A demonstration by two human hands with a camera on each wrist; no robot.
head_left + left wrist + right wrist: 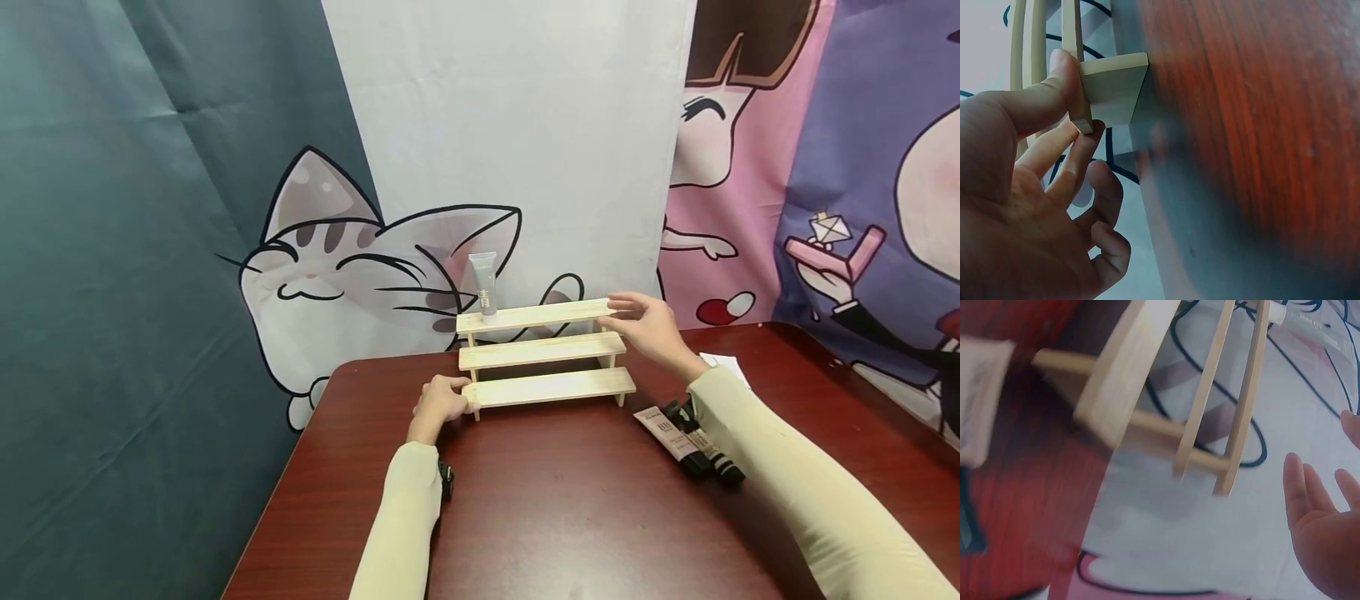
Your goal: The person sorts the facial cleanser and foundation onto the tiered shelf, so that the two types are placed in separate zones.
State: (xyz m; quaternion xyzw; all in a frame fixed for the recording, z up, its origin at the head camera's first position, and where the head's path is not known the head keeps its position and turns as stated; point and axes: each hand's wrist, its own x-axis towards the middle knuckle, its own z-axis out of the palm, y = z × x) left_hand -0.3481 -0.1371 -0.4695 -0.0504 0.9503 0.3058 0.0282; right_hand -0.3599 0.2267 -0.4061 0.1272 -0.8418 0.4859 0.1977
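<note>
A three-tier wooden display rack (551, 387) stands at the back of the table. At its left side, my left hand (441, 398) pinches the end of the lowest shelf, thumb on one face and fingertips on the other in the left wrist view (1041, 162). My right hand (651, 329) is by the right end of the top shelf, fingers loosely extended; the right wrist view shows it apart from the wood (1329, 531). Upright on the top shelf's left end is a clear grey squeeze tube (486, 287) with a white cap down.
A pink BB cream tube (667, 433) with a black cap lies right of the rack. Beside it is another black-capped tube (723, 462), partly behind my right sleeve. White paper (727, 367) lies farther back. A cartoon-printed curtain (525, 125) hangs behind the table.
</note>
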